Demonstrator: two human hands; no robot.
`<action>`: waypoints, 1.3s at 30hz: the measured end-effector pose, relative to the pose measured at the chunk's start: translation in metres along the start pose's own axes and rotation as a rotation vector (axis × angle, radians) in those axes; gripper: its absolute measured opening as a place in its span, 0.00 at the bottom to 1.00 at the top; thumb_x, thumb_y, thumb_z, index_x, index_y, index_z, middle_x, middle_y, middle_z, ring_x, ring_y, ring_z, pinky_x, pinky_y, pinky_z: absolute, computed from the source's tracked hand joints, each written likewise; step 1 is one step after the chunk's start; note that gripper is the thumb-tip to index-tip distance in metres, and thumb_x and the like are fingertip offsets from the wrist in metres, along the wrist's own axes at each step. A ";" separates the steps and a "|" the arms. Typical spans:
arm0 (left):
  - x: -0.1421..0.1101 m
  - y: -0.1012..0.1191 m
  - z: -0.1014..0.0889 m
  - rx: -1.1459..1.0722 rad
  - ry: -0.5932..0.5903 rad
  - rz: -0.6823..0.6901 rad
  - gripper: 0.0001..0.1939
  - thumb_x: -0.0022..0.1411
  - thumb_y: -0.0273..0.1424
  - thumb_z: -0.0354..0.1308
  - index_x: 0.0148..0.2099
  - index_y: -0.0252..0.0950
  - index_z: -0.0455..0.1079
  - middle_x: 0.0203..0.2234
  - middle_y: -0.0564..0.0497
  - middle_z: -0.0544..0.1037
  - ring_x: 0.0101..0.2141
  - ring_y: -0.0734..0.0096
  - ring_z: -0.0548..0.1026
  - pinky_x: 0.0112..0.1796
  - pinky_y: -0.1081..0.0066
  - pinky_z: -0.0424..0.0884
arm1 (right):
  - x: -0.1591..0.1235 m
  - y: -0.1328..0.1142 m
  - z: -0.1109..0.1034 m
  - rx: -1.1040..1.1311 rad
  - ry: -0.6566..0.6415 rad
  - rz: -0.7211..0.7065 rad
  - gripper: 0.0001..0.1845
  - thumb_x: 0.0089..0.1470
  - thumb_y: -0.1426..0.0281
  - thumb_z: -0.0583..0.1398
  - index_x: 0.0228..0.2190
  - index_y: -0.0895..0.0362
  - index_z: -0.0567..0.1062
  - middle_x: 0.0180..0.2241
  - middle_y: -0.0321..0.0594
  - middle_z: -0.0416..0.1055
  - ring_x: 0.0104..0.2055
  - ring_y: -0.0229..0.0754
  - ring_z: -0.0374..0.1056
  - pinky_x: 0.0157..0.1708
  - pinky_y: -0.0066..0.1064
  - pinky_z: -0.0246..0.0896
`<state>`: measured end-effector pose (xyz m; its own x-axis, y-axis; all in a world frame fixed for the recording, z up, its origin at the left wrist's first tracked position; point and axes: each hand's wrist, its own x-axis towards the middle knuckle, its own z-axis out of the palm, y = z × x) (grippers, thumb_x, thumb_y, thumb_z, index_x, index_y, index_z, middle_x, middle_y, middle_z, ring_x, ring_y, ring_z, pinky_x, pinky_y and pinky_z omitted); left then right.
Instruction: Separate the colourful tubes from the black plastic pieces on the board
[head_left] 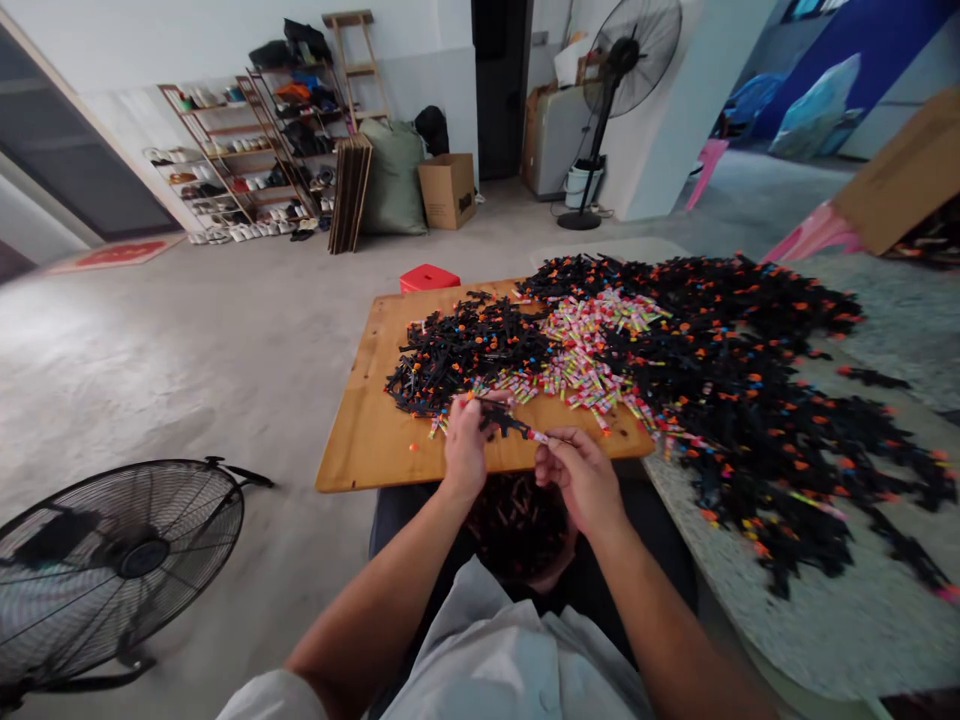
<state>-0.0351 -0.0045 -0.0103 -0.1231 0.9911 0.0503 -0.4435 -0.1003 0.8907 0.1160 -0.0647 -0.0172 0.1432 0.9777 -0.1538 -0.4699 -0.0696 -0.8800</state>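
Note:
Over the front edge of the wooden board [360,430], my left hand [465,450] is closed around a small black toy gun [508,420]. A short pink-and-white tube [538,436], resembling a candy tube, sits at the gun's right end. My right hand [585,475] pinches that tube's outer end between thumb and fingers. Behind my hands lies a heap of pink, white and green tubes [581,350]. To its left is a pile of black toy guns [469,345] with orange and blue bits. Between my legs, a round container [517,530] holds dark pieces, partly hidden.
More black toy guns [720,350] spread over the grey speckled tabletop [810,640] at right. A red stool [429,278] stands behind the board. One fan [142,560] is at lower left, another fan [626,60] at the back, near a cardboard box [448,190] and shoe racks [232,150].

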 end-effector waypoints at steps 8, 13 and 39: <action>0.050 -0.002 -0.100 1.007 -0.062 0.142 0.08 0.66 0.37 0.59 0.38 0.38 0.72 0.34 0.48 0.79 0.38 0.63 0.76 0.44 0.64 0.74 | 0.023 -0.004 -0.090 -0.904 -0.103 0.055 0.21 0.61 0.59 0.61 0.53 0.55 0.75 0.34 0.41 0.81 0.26 0.44 0.75 0.27 0.33 0.68; 0.066 -0.009 -0.095 1.563 -0.692 0.411 0.15 0.69 0.28 0.54 0.53 0.42 0.77 0.54 0.45 0.76 0.56 0.58 0.70 0.60 0.58 0.65 | 0.074 -0.023 -0.097 -1.589 0.264 -0.198 0.13 0.63 0.66 0.59 0.45 0.56 0.80 0.46 0.52 0.79 0.47 0.52 0.76 0.44 0.37 0.66; 0.049 0.004 -0.043 0.963 -0.631 0.436 0.10 0.67 0.27 0.58 0.49 0.35 0.76 0.40 0.48 0.82 0.39 0.69 0.78 0.45 0.70 0.73 | 0.036 0.011 -0.003 -0.231 -0.148 -0.047 0.19 0.56 0.55 0.68 0.39 0.54 0.72 0.30 0.35 0.77 0.22 0.35 0.66 0.20 0.26 0.62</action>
<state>-0.0811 0.0395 -0.0236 0.4721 0.7864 0.3983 0.3960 -0.5928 0.7013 0.1187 -0.0311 -0.0336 0.0232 0.9980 -0.0581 -0.2519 -0.0504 -0.9664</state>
